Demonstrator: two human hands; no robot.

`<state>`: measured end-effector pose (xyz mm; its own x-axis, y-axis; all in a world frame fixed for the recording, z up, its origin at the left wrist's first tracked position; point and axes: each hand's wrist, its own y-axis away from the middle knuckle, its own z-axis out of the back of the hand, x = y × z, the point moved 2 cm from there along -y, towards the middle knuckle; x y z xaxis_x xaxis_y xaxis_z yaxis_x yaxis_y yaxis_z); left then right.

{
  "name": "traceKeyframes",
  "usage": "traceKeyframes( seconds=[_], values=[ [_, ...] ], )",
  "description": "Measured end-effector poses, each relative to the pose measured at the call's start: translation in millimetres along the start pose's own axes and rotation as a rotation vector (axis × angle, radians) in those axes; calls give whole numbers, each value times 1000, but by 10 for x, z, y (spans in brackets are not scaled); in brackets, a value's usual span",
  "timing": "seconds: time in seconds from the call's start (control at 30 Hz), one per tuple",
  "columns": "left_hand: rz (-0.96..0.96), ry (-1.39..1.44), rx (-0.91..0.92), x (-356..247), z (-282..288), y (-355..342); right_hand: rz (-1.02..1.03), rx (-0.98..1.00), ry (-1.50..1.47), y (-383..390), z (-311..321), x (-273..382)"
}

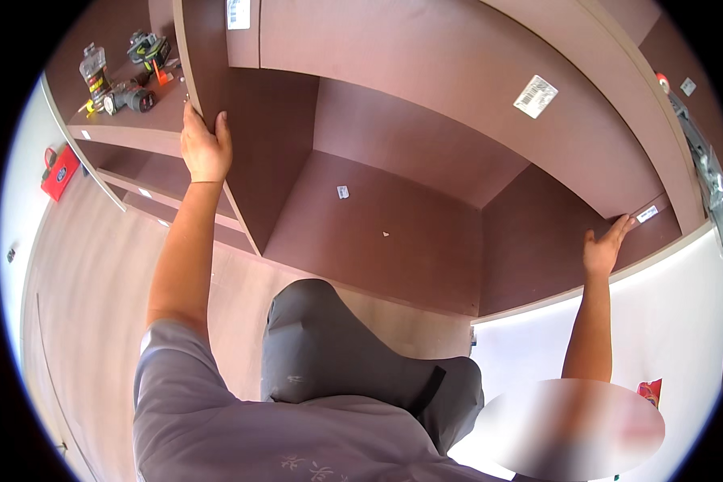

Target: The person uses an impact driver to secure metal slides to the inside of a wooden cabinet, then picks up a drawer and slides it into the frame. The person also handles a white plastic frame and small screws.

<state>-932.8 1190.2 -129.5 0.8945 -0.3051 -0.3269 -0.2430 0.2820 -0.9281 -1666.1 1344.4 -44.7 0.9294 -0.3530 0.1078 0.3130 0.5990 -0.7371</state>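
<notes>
A brown wooden cabinet [377, 181] with open compartments fills the view in front of me. My left hand [205, 149] is closed round the front edge of its upright divider panel [186, 60], thumb on the right face and fingers on the left. Across the upper part runs a wide brown board [426, 60] with white labels. My right hand [605, 247] touches the board's lower right end beside the cabinet's right side panel [554, 229]. Its fingers are stretched out and the thumb stands apart.
On the left shelf lie a clear bottle [95, 72], a dark power tool [140, 100] and a green-black tool [149, 50]. A red bag [60, 173] is by the left wall. Plastic-wrapped grey parts [703, 161] lie at the far right. My bent knees [313, 337] are below the cabinet.
</notes>
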Motion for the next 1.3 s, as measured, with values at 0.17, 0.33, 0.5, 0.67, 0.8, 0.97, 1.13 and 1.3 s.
traceKeyframes(
  seconds=[0.17, 0.33, 0.5, 0.67, 0.8, 0.97, 1.13, 1.3],
  values=[
    [-51, -57, -72, 43, -14, 7, 78, 98, 260, 169, 16, 86],
    [-61, -57, -63, 80, -23, 26, 84, 96, 236, 220, 3, 83],
    [-76, -34, -58, 20, -29, 17, -167, 218, -369, 332, -262, 55],
    [-110, -2, -48, 41, 15, -5, -620, 523, -1550, 671, -27, 1833],
    [-85, 84, 59, 74, 96, 5, -770, 289, -2039, 354, -231, 2413],
    [-98, 92, 65, 104, 103, 7, -745, 293, -2253, 153, -265, 2784],
    [-118, 41, 43, 102, 36, 28, -695, 317, -2242, 135, -336, 2719],
    [-55, 103, 100, 70, 61, 26, -656, 278, -2205, 166, -306, 2752]
  ],
)
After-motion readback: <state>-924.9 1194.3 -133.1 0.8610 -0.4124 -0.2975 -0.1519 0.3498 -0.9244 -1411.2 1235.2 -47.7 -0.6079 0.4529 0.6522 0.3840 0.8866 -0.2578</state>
